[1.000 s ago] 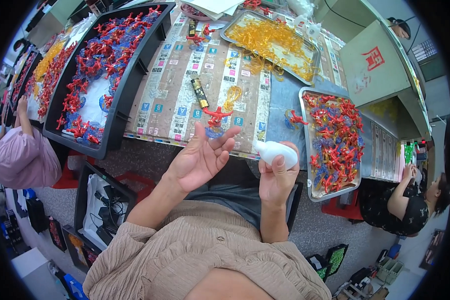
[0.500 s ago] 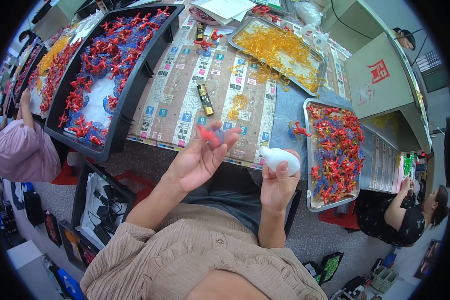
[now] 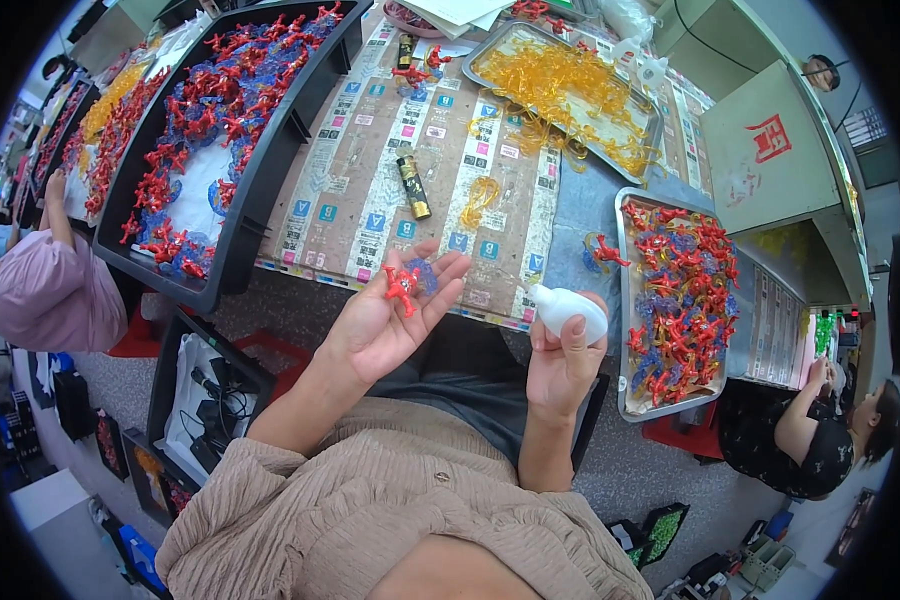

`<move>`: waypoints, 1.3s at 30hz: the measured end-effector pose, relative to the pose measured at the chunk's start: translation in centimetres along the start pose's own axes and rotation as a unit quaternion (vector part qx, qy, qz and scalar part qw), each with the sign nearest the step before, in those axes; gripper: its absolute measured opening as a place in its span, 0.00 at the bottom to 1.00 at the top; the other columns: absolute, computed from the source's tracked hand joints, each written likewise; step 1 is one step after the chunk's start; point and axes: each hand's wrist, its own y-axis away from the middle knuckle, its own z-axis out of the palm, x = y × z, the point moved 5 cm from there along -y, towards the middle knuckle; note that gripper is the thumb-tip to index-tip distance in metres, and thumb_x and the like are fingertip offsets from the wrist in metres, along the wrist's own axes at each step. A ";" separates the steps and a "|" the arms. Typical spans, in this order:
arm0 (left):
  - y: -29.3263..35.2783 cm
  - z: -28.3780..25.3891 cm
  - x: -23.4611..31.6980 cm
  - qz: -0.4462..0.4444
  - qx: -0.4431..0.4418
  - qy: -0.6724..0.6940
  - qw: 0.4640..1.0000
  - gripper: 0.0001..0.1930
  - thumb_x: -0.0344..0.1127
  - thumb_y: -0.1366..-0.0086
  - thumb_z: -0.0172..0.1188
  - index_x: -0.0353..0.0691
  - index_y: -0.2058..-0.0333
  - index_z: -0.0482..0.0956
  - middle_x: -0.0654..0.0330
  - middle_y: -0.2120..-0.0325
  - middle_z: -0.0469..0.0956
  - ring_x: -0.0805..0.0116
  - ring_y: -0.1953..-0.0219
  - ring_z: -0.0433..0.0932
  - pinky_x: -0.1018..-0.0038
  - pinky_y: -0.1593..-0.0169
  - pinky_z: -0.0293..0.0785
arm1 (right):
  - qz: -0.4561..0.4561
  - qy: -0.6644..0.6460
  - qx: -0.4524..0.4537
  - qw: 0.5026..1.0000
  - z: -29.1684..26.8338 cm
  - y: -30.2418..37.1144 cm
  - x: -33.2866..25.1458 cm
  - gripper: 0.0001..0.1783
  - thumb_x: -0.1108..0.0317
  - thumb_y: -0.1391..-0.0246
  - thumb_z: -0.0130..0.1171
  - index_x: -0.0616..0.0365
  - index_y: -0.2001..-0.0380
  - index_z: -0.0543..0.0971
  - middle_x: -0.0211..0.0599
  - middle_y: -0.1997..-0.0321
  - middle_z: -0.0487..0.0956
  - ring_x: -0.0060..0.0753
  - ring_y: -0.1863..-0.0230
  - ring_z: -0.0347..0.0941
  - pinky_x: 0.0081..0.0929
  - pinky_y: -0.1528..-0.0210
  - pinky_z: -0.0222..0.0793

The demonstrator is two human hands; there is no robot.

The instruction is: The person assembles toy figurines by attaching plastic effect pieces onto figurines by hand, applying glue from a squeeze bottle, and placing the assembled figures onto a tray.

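My left hand [image 3: 378, 332] is palm up with its fingers loosely curled, holding a small red figurine [image 3: 402, 288] with a translucent blue piece [image 3: 425, 274] at its side. In my right hand [image 3: 558, 378] is a white squeeze bottle [image 3: 573, 318], gripped with the thumb on its side and its nozzle pointing up and left. The two hands are apart, at the near edge of the table [image 3: 345, 215]. A lone red and blue figurine [image 3: 606, 253] stands just beyond the bottle, beside a metal tray [image 3: 625, 330] heaped with similar ones.
A large black crate [image 3: 260, 235] of red and blue figurines stands at the left. Farther back, a metal tray [image 3: 480, 68] holds yellow translucent strips. A black and gold cylinder [image 3: 412, 187] and a yellow strip [image 3: 479, 203] lie mid-table. Other people sit at both sides.
The figurine in my left hand was blurred and is now sharp, sitting slightly lower and farther left. My right hand keeps its grip on the squeeze bottle. The view has shifted slightly.
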 end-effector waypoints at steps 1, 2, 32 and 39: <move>0.1 0.1 0.1 0.006 0.007 -0.004 1.000 0.23 0.47 0.28 0.37 0.34 0.45 0.62 0.44 0.43 0.64 0.55 0.39 0.64 0.63 0.40 0.69 | 0.001 -0.001 0.000 1.000 0.0 0.0 0.0 0.20 0.59 0.45 0.62 0.58 0.55 0.69 0.28 0.72 0.70 0.16 0.75 0.60 0.18 0.75 0.57; 0.2 0.2 0.1 0.006 0.008 -0.004 1.000 0.23 0.47 0.28 0.37 0.34 0.45 0.62 0.44 0.43 0.64 0.55 0.39 0.64 0.63 0.40 0.69 | 0.002 -0.002 0.001 1.000 0.0 0.0 0.0 0.20 0.59 0.45 0.62 0.58 0.55 0.69 0.27 0.72 0.70 0.16 0.76 0.60 0.18 0.75 0.56; 0.0 0.1 0.8 0.031 0.005 -0.180 0.983 0.17 0.38 0.27 0.39 0.34 0.46 0.65 0.50 0.52 0.72 0.59 0.46 0.72 0.65 0.44 0.72 | 0.006 -0.017 0.004 1.000 -0.9 0.2 0.1 0.20 0.59 0.45 0.61 0.59 0.56 0.69 0.27 0.72 0.69 0.16 0.76 0.60 0.18 0.76 0.57; 0.1 -0.1 1.3 0.119 0.001 -0.324 0.939 0.18 0.32 0.29 0.45 0.34 0.43 0.63 0.53 0.50 0.71 0.61 0.48 0.74 0.70 0.46 0.73 | 0.008 -0.022 0.002 1.000 -1.0 0.2 0.1 0.20 0.60 0.46 0.62 0.59 0.56 0.69 0.27 0.72 0.69 0.15 0.76 0.60 0.18 0.76 0.57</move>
